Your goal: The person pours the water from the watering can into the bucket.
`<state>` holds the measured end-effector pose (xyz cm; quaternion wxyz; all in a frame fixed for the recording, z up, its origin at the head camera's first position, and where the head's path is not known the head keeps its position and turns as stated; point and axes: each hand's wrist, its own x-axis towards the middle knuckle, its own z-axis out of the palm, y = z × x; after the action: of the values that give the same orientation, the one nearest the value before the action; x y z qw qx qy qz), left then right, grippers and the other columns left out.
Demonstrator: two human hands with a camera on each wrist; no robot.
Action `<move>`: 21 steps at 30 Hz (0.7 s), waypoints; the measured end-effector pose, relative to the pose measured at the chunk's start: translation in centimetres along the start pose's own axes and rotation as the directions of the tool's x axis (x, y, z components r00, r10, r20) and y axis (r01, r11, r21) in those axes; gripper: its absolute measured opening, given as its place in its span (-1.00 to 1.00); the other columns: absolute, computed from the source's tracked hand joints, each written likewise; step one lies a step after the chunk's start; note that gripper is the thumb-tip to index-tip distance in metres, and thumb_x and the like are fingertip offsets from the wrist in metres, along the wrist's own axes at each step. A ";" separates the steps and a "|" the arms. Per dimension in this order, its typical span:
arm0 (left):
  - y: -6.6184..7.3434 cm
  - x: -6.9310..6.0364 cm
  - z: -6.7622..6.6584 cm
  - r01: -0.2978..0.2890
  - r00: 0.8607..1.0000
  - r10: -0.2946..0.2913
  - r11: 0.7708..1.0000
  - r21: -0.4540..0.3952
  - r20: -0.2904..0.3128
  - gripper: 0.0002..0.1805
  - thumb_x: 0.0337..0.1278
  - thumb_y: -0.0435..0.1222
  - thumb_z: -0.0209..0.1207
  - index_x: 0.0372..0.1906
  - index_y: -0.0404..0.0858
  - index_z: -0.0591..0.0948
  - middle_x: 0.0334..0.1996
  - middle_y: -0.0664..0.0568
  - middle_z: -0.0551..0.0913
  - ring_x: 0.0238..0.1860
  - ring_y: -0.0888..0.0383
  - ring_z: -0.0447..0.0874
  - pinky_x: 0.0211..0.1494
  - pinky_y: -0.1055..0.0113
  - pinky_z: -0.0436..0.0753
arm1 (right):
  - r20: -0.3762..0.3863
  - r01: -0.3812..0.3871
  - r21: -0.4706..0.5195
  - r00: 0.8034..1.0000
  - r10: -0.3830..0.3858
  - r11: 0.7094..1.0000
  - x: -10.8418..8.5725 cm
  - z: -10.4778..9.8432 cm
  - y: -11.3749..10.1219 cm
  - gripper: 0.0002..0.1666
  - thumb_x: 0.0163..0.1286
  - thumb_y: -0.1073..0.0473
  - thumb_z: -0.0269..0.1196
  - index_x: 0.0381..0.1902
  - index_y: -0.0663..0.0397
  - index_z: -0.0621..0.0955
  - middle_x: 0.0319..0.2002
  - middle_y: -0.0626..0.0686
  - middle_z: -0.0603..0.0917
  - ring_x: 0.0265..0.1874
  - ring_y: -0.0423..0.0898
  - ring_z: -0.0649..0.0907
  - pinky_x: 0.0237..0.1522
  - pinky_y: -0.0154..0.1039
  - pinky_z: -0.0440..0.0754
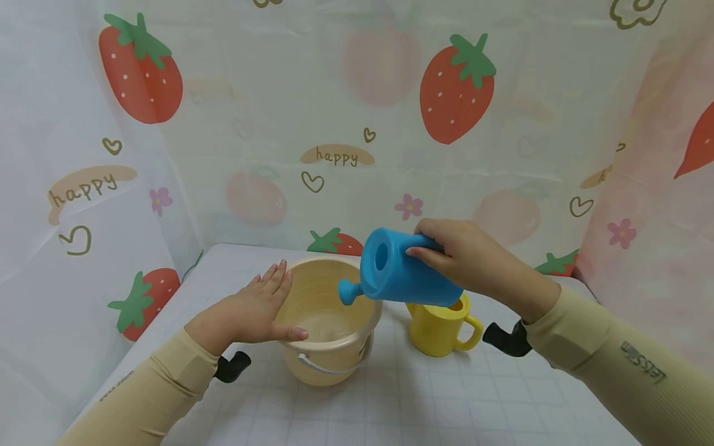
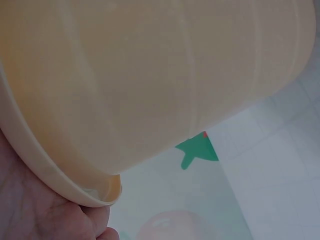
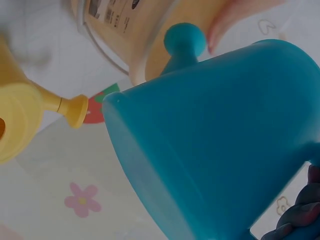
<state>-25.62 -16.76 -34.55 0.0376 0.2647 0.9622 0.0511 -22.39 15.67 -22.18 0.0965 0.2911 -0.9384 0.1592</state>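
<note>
A cream bucket (image 1: pixel 320 373) with a white handle stands on the table, and its wall (image 2: pixel 150 75) fills most of the left wrist view. My left hand (image 1: pixel 248 316) rests on its left rim with straight fingers, the thumb along the near side. Above the bucket's right side, my right hand (image 1: pixel 474 257) grips a blue watering can (image 1: pixel 415 275) by its handle. The can is tilted, its spout (image 1: pixel 349 291) pointing left over the bucket's opening. No water can be made out leaving it. My right fingers (image 3: pixel 302 205) curl round the handle, which is mostly hidden.
A yellow watering can (image 1: pixel 435 334) stands just right of the bucket, partly hidden behind the blue one. The white table (image 1: pixel 491 402) has a faint grid. A strawberry-patterned curtain (image 1: pixel 334 204) hangs behind and along both sides.
</note>
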 end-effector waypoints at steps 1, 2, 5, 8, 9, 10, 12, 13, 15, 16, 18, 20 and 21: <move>0.0 0.0 0.0 0.001 1.000 -0.001 1.000 -0.002 0.001 0.32 -0.23 0.50 -0.10 0.37 -0.51 -0.08 0.39 -0.35 -0.25 0.40 -0.23 -0.28 0.35 -0.11 -0.07 | 0.003 0.001 -0.003 1.000 -0.001 1.000 0.1 0.1 0.0 -0.74 0.29 0.02 0.18 -0.19 0.08 0.53 -0.31 0.02 0.63 -0.31 -0.02 0.62 -0.21 0.02 0.62; 0.0 0.0 0.0 0.002 1.000 -0.002 1.000 -0.001 0.001 0.32 -0.23 0.50 -0.10 0.37 -0.51 -0.08 0.39 -0.35 -0.25 0.40 -0.23 -0.28 0.35 -0.11 -0.07 | 0.007 0.001 -0.006 1.000 -0.001 1.000 0.1 0.1 0.0 -0.74 0.29 0.02 0.18 -0.19 0.07 0.53 -0.32 0.01 0.63 -0.32 -0.03 0.61 -0.21 0.01 0.62; -0.1 0.1 0.1 0.005 1.000 -0.005 1.000 -0.001 0.005 0.33 -0.24 0.50 -0.11 0.37 -0.50 -0.09 0.39 -0.34 -0.26 0.40 -0.22 -0.28 0.36 -0.10 -0.07 | 0.022 0.009 -0.016 1.000 -0.008 1.000 0.3 0.2 0.0 -0.76 0.30 0.02 0.18 -0.21 0.05 0.53 -0.36 -0.02 0.61 -0.34 -0.06 0.59 -0.22 -0.03 0.62; -0.1 0.1 0.1 0.006 1.000 -0.006 1.000 0.002 0.008 0.34 -0.27 0.53 -0.14 0.37 -0.50 -0.09 0.40 -0.34 -0.26 0.40 -0.22 -0.29 0.36 -0.10 -0.08 | 0.037 0.021 -0.018 0.999 -0.020 1.000 0.5 0.3 -0.1 -0.78 0.30 0.02 0.18 -0.23 0.03 0.52 -0.40 -0.04 0.59 -0.35 -0.08 0.58 -0.22 -0.07 0.62; -0.1 0.1 0.1 0.006 1.000 -0.006 1.000 0.002 0.009 0.35 -0.27 0.53 -0.15 0.37 -0.50 -0.09 0.40 -0.34 -0.26 0.40 -0.22 -0.29 0.36 -0.10 -0.08 | 0.041 0.026 -0.019 0.999 -0.025 0.999 0.5 0.2 -0.1 -0.79 0.30 0.03 0.18 -0.24 0.03 0.52 -0.41 -0.05 0.58 -0.36 -0.09 0.57 -0.23 -0.08 0.62; -0.1 0.1 0.1 0.005 1.000 -0.005 1.000 0.002 0.009 0.35 -0.27 0.53 -0.15 0.37 -0.50 -0.09 0.40 -0.33 -0.27 0.40 -0.22 -0.29 0.36 -0.10 -0.08 | 0.046 0.031 -0.020 0.998 -0.031 0.999 0.6 0.2 -0.2 -0.79 0.30 0.03 0.18 -0.24 0.03 0.52 -0.43 -0.05 0.57 -0.36 -0.09 0.56 -0.23 -0.09 0.61; -0.1 0.1 0.1 0.005 1.000 -0.005 1.000 0.003 0.009 0.35 -0.27 0.53 -0.15 0.37 -0.50 -0.10 0.40 -0.33 -0.27 0.40 -0.21 -0.29 0.36 -0.10 -0.08 | 0.055 0.040 -0.020 0.998 -0.039 0.999 0.7 0.2 -0.3 -0.80 0.29 0.04 0.18 -0.26 0.03 0.52 -0.46 -0.06 0.55 -0.37 -0.10 0.55 -0.25 -0.12 0.60; -0.1 0.1 0.1 0.005 1.000 -0.005 1.000 0.004 0.010 0.35 -0.27 0.53 -0.15 0.37 -0.50 -0.10 0.40 -0.33 -0.27 0.40 -0.21 -0.29 0.36 -0.10 -0.08 | 0.060 0.043 -0.022 0.997 -0.042 0.999 0.8 0.2 -0.3 -0.81 0.29 0.04 0.18 -0.26 0.03 0.52 -0.47 -0.06 0.55 -0.38 -0.10 0.55 -0.25 -0.13 0.60; -0.1 0.1 0.1 0.006 1.000 -0.006 1.000 0.003 0.010 0.34 -0.26 0.52 -0.14 0.37 -0.50 -0.10 0.40 -0.33 -0.27 0.40 -0.21 -0.29 0.36 -0.10 -0.08 | 0.067 0.050 -0.027 0.997 -0.048 0.998 0.9 0.2 -0.4 -0.81 0.29 0.04 0.19 -0.27 0.03 0.52 -0.48 -0.07 0.54 -0.38 -0.10 0.55 -0.25 -0.13 0.60; -0.1 0.1 0.1 0.006 1.000 -0.006 1.000 0.002 0.010 0.34 -0.25 0.52 -0.14 0.37 -0.50 -0.10 0.40 -0.33 -0.27 0.40 -0.21 -0.29 0.36 -0.10 -0.08 | 0.070 0.055 -0.030 0.996 -0.053 0.998 1.0 0.1 -0.4 -0.81 0.29 0.05 0.19 -0.27 0.03 0.52 -0.48 -0.07 0.54 -0.37 -0.10 0.56 -0.25 -0.12 0.60; -0.1 0.1 0.1 0.007 1.000 -0.007 1.000 -0.002 0.010 0.33 -0.25 0.51 -0.12 0.37 -0.50 -0.09 0.40 -0.33 -0.27 0.40 -0.21 -0.29 0.36 -0.10 -0.08 | 0.073 0.065 -0.033 0.995 -0.063 0.997 1.1 0.1 -0.5 -0.82 0.28 0.05 0.20 -0.28 0.02 0.51 -0.47 -0.07 0.55 -0.37 -0.09 0.56 -0.24 -0.11 0.61; -0.1 0.1 0.0 0.007 1.000 -0.007 1.000 -0.003 0.010 0.33 -0.24 0.51 -0.12 0.37 -0.50 -0.09 0.39 -0.34 -0.26 0.40 -0.22 -0.29 0.36 -0.10 -0.08 | 0.073 0.083 -0.038 0.994 -0.080 0.996 1.3 0.0 -0.6 -0.83 0.28 0.06 0.20 -0.29 0.02 0.51 -0.47 -0.07 0.55 -0.36 -0.09 0.57 -0.23 -0.10 0.62; -0.1 0.1 0.0 0.007 1.000 -0.007 1.000 -0.004 0.010 0.33 -0.25 0.51 -0.12 0.37 -0.50 -0.09 0.39 -0.34 -0.26 0.40 -0.22 -0.28 0.36 -0.10 -0.08 | 0.071 0.097 -0.041 0.993 -0.093 0.994 1.3 0.0 -0.6 -0.83 0.27 0.06 0.21 -0.30 0.01 0.50 -0.47 -0.08 0.55 -0.36 -0.09 0.57 -0.23 -0.11 0.62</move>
<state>-25.72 -16.76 -34.59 0.0428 0.2614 0.9629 0.0515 -23.13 14.52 -21.66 0.0779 0.3386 -0.9295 0.1234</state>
